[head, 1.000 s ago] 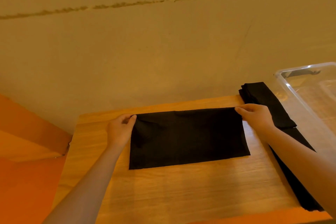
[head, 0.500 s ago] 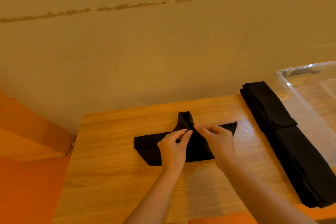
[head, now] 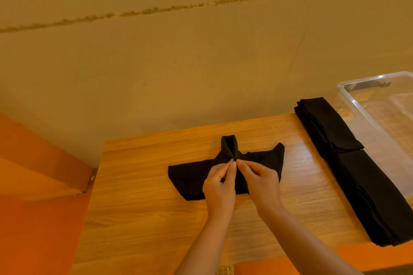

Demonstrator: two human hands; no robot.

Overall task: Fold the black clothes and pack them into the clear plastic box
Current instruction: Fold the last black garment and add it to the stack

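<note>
Item: cloth [head: 190, 178], our left hand [head: 220, 187] and right hand [head: 260, 182] both pinching its centre ridge; risk: loosened pinch spills fold.

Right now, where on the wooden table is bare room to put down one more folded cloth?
Bare wood lies left of the black cloth, toward the wooden table edge, and along the near edge. A narrower strip runs between cloth and stack of black clothes. The right side is crowded: the stack lies beside the clear plastic box.

Black cloth [head: 190, 179], black stack [head: 357, 169], wood-grain table [head: 138, 219], clear box [head: 366, 116], orange floor [head: 33, 230].
</note>
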